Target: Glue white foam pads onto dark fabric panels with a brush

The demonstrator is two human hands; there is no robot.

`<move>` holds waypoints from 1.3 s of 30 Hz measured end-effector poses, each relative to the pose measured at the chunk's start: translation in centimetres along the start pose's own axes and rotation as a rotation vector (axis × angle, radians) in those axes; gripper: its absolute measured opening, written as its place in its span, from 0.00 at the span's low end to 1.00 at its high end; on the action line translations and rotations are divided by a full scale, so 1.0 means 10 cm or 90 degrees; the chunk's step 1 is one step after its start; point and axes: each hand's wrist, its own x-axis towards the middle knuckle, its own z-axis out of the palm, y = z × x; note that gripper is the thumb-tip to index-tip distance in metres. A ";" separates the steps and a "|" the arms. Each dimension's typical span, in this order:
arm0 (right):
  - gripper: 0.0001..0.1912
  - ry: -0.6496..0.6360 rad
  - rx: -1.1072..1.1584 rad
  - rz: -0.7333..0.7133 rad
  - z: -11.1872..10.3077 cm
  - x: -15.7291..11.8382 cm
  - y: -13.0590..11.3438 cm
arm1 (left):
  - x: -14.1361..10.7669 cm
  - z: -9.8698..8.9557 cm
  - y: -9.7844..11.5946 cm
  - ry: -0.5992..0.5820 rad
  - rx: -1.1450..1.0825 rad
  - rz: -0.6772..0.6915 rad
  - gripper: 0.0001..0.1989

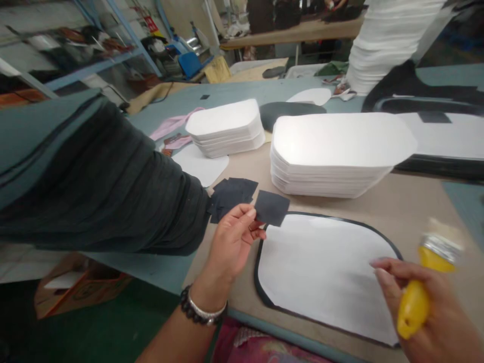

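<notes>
Pinched between the thumb and fingers of my left hand (pixel 236 237) is a small dark square piece (pixel 272 207), held over the upper left corner of a white panel (pixel 325 267) with a black border. Just behind that hand lies a loose pile of similar dark pieces (pixel 232 196). My right hand (pixel 423 297) holds a yellow-handled brush (pixel 414 307) above the panel's right side. The brush's pale bristles point up and away and are blurred. The thumb and index finger of that hand are extended towards the panel.
A tall stack of dark sheets (pixel 151 186) leans at the left. Two stacks of white panels, a smaller one (pixel 227 126) and a larger one (pixel 336 151), stand behind the bordered panel. A high white pile (pixel 389 45) rises at the back right. An orange box (pixel 83 287) sits below the table.
</notes>
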 end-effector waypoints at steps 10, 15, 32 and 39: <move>0.09 -0.044 0.176 0.059 0.33 0.11 -0.44 | -0.62 0.65 -0.26 -0.205 -0.364 -0.273 0.11; 0.08 -0.125 0.100 0.080 0.31 0.12 -0.30 | -0.44 0.69 -0.38 -0.243 -0.216 -0.327 0.17; 0.05 -0.121 -0.240 0.027 0.76 0.71 -0.05 | 0.26 1.09 -0.41 -0.170 0.770 0.058 0.09; 0.05 -0.117 -0.307 0.004 0.79 0.71 -0.02 | 0.24 1.10 -0.37 -0.182 0.866 0.071 0.11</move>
